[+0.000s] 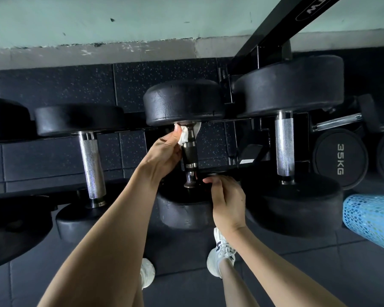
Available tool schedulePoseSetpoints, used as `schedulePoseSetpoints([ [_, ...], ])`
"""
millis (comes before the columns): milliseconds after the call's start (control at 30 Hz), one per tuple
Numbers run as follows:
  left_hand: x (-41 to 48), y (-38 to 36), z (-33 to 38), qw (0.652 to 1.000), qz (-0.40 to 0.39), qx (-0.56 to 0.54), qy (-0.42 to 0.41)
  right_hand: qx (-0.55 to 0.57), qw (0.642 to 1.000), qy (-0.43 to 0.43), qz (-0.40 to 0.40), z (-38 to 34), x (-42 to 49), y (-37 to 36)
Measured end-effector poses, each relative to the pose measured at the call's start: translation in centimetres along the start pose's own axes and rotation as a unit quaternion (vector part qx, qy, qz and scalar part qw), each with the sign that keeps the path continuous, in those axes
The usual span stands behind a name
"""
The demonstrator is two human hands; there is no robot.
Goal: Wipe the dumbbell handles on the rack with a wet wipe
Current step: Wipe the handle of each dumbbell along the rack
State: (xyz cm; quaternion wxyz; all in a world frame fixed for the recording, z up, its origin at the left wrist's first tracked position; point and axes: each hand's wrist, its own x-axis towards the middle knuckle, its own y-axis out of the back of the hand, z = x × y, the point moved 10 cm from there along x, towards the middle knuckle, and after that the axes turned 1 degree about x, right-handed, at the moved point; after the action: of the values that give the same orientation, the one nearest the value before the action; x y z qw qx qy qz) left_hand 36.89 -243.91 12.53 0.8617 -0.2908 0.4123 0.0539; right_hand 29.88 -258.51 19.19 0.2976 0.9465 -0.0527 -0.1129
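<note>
While in left hand (164, 149), wet wipe (184, 136) at far end of handle (190, 155).

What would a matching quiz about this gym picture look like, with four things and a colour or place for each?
Things:
1. wipe
2. roller
3. right hand
4. middle handle

Descriptions:
A. blue, at the right edge
B. dark, its far end wrapped by the wipe
C. white, pinched by the left hand
D. beside the handle's near end

Pairs: 1-C, 2-A, 3-D, 4-B
</note>
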Motion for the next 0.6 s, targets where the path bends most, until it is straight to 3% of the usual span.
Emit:
schedulePoseSetpoints([
  [67,-0.2,0.3,0.4,0.999,0.03,0.008,-0.02,-0.004,1.0,0.004,0.0,0.0,0.0,0.0],
  [167,-1.7,1.6,2.0,0.975,0.166,0.113,-0.096,-0.012,1.0,0.0,0.001,0.0,-0.1,0.0],
  [267,-3.9,1.5,4.5,0.877,0.309,0.314,-0.193,-0.016,1.0,0.006,0.003,-0.3,-0.1,0.1],
  [333,-5.1,0.0,5.3,0.807,0.356,0.412,-0.227,-0.019,1.0,0.005,-0.001,-0.3,0.0,-0.1],
  [467,-5.6,-1.2,5.7,0.75,0.35,0.511,-0.234,-0.022,1.0,0.006,-0.002,-0.3,0.0,0.0],
  [600,-5.7,-1.1,6.0,0.77,0.281,0.515,-0.251,-0.032,0.999,-0.005,-0.012,-0.4,0.1,-0.1],
])
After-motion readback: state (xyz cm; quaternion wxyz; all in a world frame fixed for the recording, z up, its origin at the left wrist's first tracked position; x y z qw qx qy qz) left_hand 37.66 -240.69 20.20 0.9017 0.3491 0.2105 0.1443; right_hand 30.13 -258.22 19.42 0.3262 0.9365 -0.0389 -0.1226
